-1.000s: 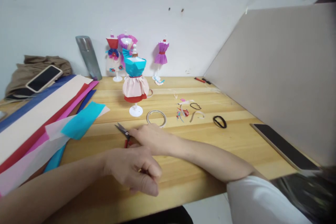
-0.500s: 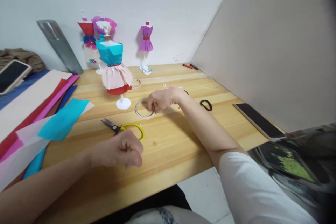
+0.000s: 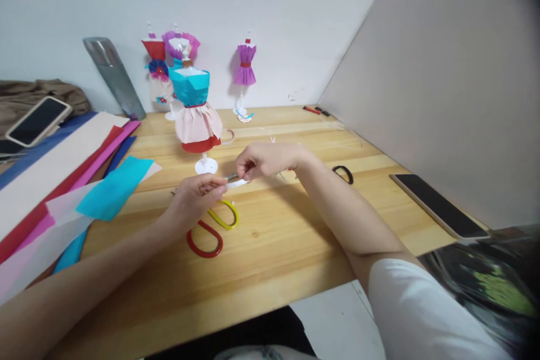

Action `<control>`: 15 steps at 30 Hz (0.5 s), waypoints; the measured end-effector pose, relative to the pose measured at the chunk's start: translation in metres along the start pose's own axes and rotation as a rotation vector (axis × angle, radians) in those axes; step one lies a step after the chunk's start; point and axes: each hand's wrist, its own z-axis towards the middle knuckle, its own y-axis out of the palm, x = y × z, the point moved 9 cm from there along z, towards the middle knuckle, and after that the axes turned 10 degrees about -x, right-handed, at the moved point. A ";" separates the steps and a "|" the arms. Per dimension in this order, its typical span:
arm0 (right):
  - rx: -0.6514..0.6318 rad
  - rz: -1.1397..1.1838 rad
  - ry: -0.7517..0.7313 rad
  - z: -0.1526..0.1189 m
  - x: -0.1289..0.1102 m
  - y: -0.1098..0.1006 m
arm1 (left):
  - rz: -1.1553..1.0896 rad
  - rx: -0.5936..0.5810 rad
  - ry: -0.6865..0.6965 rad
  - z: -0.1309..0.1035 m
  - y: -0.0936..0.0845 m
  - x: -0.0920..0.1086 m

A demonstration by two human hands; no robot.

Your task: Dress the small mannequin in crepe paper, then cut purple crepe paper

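Observation:
A thin whitish ring that looks like a narrow roll of tape is between my two hands, seen nearly edge-on. My left hand is pinched at its left edge, and the fingertips of my right hand close on it from above right. Scissors with one red and one yellow handle lie on the table below my left hand, which covers most of the blades. Just behind the hands stands a small dress form in a turquoise top, pale pink skirt and red underskirt.
More dressed forms, including a purple one, stand by the wall. Coloured sheets, a phone and a leaning bottle are on the left. A black ring and another phone lie on the right.
My left hand has moved up and right from near the scissors handles to the roll of tape, uncovering the red handle. The roll has tilted from lying flat to nearly edge-on.

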 end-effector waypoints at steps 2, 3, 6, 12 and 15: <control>0.060 0.058 -0.026 0.000 -0.006 -0.004 | 0.056 0.033 0.028 -0.002 -0.002 0.003; 0.093 0.086 -0.023 0.000 -0.007 -0.005 | 0.080 0.050 0.040 -0.003 -0.003 0.005; 0.191 0.177 0.030 0.000 -0.011 -0.008 | 0.184 0.119 0.089 -0.006 -0.010 0.011; 0.268 0.298 0.106 0.004 -0.022 -0.001 | 0.404 0.202 0.148 -0.008 -0.021 0.021; 0.262 0.325 0.087 0.007 -0.023 0.001 | 0.529 0.200 0.193 -0.009 -0.020 0.027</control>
